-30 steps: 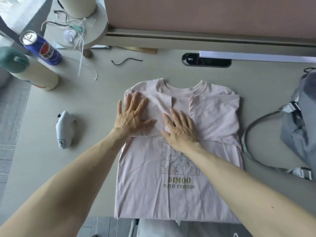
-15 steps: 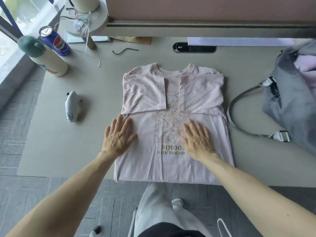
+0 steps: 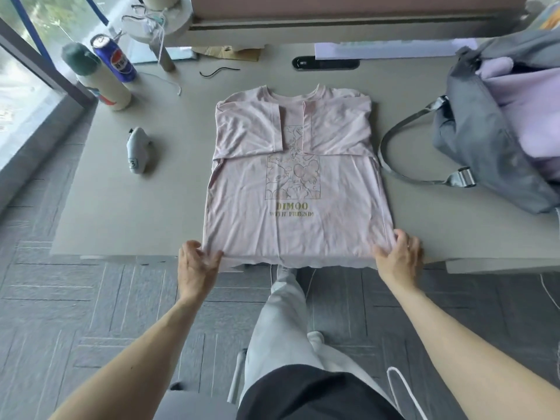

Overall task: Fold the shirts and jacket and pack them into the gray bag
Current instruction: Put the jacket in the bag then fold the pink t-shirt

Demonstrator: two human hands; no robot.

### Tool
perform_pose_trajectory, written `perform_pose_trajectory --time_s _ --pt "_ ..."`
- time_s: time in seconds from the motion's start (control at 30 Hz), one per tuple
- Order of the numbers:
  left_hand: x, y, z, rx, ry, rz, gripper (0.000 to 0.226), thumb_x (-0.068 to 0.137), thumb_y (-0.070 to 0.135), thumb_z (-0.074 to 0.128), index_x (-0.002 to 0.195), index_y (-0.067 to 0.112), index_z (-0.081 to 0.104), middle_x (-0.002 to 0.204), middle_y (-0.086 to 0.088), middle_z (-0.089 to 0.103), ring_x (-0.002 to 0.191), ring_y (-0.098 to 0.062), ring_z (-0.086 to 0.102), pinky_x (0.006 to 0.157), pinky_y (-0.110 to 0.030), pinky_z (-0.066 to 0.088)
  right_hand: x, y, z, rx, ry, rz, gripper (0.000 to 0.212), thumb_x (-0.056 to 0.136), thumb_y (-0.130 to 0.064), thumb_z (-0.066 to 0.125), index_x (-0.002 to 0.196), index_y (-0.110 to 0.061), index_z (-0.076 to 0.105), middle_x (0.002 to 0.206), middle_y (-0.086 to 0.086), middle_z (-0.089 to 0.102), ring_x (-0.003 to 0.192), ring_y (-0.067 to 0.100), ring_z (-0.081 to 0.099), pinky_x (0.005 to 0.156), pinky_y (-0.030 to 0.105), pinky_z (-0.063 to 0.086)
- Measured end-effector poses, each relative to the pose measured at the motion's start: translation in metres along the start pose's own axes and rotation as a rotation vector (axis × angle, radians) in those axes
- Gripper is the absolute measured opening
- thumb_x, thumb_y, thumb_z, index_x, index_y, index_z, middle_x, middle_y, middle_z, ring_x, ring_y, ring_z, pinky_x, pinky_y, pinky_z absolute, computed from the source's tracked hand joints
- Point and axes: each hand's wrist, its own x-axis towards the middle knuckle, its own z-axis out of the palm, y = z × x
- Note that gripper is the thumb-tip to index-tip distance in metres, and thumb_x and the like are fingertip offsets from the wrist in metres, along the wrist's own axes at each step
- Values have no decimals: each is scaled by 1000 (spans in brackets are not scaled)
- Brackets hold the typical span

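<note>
Pink shirt [image 3: 297, 183] flat on table [image 3: 136, 207], left hand [image 3: 197, 265] and right hand [image 3: 398, 257] pinching hem corners

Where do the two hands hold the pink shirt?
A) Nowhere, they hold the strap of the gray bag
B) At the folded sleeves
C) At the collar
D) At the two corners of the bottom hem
D: the left hand and the right hand each grip one corner of the bottom hem of the pink shirt.

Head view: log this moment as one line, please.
pink printed T-shirt: sleeves folded in | left hand: grips hem | right hand: grips hem | gray fabric bag: open
</note>
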Motion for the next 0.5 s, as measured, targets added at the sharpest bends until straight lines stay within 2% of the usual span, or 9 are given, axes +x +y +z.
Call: perform_pose_trajectory --time_s 0.13,0.23,0.3,0.37,0.43,0.5 --pt "-12 1 6 -180 52 -187 56 83 40 79 117 10 45 107 -8 59 96 -25 60 83 -36 47 -9 7 -10 248 37 233 35 85 -25 69 107 -4 52 106 14 53 101 35 53 77 38 40" --pt "-17 -8 13 -347 -11 -294 62 81 43 81 121 9 48 113 -5 62 103 -23 60 94 -40 48 -15 13 -11 342 13 399 42 89 -34 68 110 -2 51 104 9 50 92 27 50 71 32 35" --pt "-14 -14 17 -409 -103 -293 57 83 41 79 123 10 53 119 -3 62 111 -23 59 100 -41 47 -14 22 -5 366 -62 450 52 85 -46 68 112 -4 54 110 11 58 91 26 53 70 32 38" --pt "-13 -14 17 -442 -166 -289 41 87 33 77 116 13 57 115 -3 64 110 -25 60 93 -39 46 -12 32 3 415 -225 477 71 81 -54 70 132 -9 48 130 13 57 107 30 58 81 36 49" --pt "-14 -14 16 -472 -214 -279 27 89 27 74 110 15 63 111 -3 67 104 -25 62 86 -37 45 -12 39 6 511 -388 506 92 79 -52 75 151 -22 27 152 6 38 129 30 48 100 46 48" --pt "-16 -16 13 -467 -247 -261 21 91 26 71 108 13 67 108 -4 70 97 -21 64 83 -35 45 -5 55 17 545 -465 475 101 68 -60 79 150 -27 31 157 -1 32 135 27 42 105 51 43"
